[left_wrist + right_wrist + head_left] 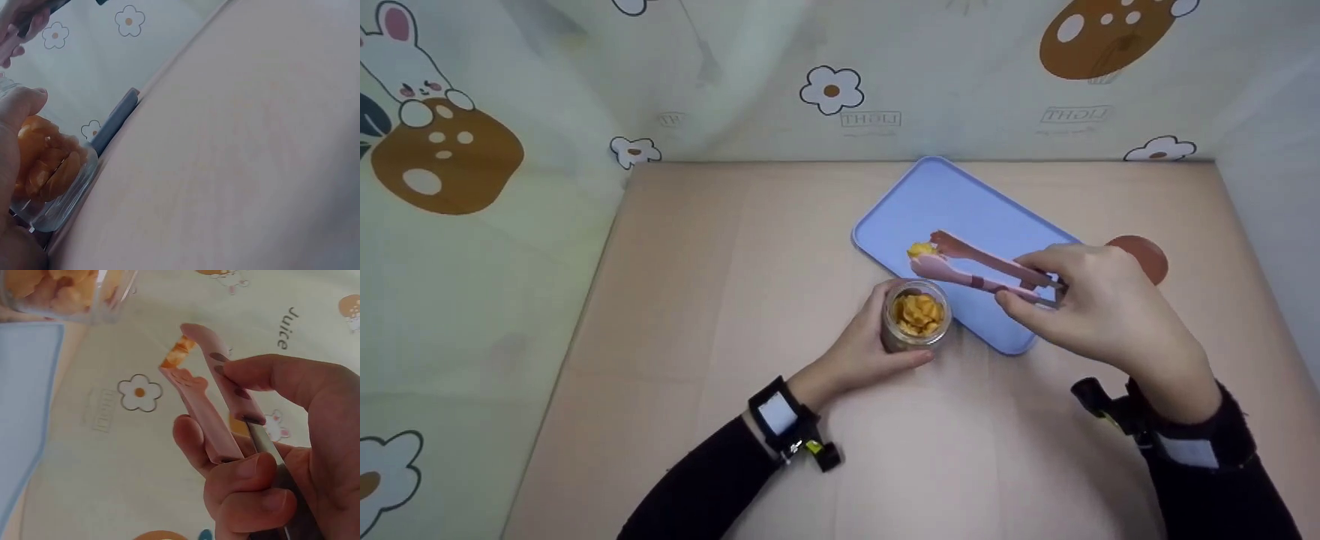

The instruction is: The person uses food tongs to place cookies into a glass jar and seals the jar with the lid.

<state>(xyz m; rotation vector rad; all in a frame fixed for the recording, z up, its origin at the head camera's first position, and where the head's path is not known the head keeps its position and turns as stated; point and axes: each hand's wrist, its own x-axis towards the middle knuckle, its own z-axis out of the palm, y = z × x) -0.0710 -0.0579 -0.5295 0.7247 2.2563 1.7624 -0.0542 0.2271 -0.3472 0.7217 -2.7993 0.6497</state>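
My left hand (862, 345) grips a clear glass jar (891, 330) around its side, thumb along the near wall. Orange-yellow pieces (919, 313) fill the open jar, and the left wrist view shows them piled behind the glass (67, 208). In my right hand (1110, 300) is a pair of pink tongs (960, 277) with metal arms, pinched between thumb and fingers. Their tips hold one yellow-orange piece (922, 250) above and just beyond the jar. From the right wrist, that piece (179, 351) shows between the two pink tips.
A blue tray (945, 199) lies at an angle behind the jar, passing beneath the tongs. A round reddish-brown object (1144, 256) is partly hidden behind my right hand. Patterned cloth (735, 82) rises along the table's back edge.
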